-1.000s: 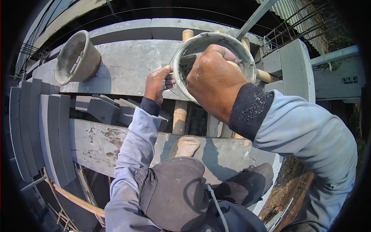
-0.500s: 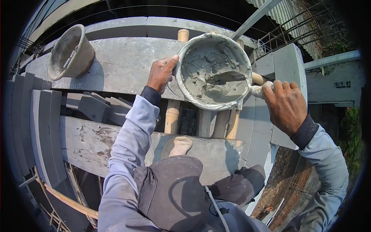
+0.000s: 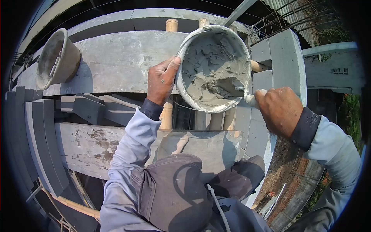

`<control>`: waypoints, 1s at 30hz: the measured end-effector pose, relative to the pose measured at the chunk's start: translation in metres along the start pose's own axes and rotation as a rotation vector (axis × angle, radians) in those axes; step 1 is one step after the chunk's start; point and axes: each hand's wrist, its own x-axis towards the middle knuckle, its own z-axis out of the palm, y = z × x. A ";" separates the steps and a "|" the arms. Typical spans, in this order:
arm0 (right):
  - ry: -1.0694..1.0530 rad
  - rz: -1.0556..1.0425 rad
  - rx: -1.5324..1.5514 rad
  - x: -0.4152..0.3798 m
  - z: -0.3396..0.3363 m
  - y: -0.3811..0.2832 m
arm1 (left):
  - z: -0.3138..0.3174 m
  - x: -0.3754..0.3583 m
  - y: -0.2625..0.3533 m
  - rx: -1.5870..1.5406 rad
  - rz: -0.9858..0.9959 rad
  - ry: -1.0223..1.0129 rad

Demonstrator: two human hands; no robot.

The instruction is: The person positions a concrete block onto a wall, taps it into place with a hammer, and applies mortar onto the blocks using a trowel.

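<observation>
left hand (image 3: 161, 80): closed on the rim of the mortar bucket (image 3: 216, 69), thumb at the edge. right hand (image 3: 279, 110): wrapped around the handle (image 3: 251, 100) of a tool, its other end in the grey mortar (image 3: 210, 73) at the bucket's right side. mortar bucket: upright, near the far plank's (image 3: 123, 58) right end, beside a bamboo pole (image 3: 257, 66). second bucket (image 3: 63, 62): tilted, on the far plank, to the left. near plank (image 3: 89, 145): closer to the body, a bare foot (image 3: 181, 144) on it. grey blocks (image 3: 42, 143): standing side by side, far left.
</observation>
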 end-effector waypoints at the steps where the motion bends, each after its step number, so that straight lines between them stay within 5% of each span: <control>1: -0.033 -0.010 0.061 -0.004 -0.005 -0.005 | 0.002 -0.001 0.001 -0.004 0.021 0.001; 8: -0.179 0.036 0.431 -0.013 -0.009 -0.019 | 0.016 -0.007 0.016 0.151 0.134 -0.001; 17: -0.116 0.069 0.763 -0.036 -0.014 -0.037 | 0.033 -0.012 0.022 0.222 0.165 -0.083; 23: 0.093 0.214 1.391 -0.030 0.020 -0.043 | 0.033 -0.018 0.019 0.157 0.140 -0.088; 27: 0.144 0.397 2.132 -0.020 0.051 -0.054 | 0.022 -0.010 0.010 0.062 0.044 -0.063; 30: 0.356 0.427 2.222 -0.016 0.083 -0.066 | -0.004 -0.004 0.010 0.050 -0.069 0.047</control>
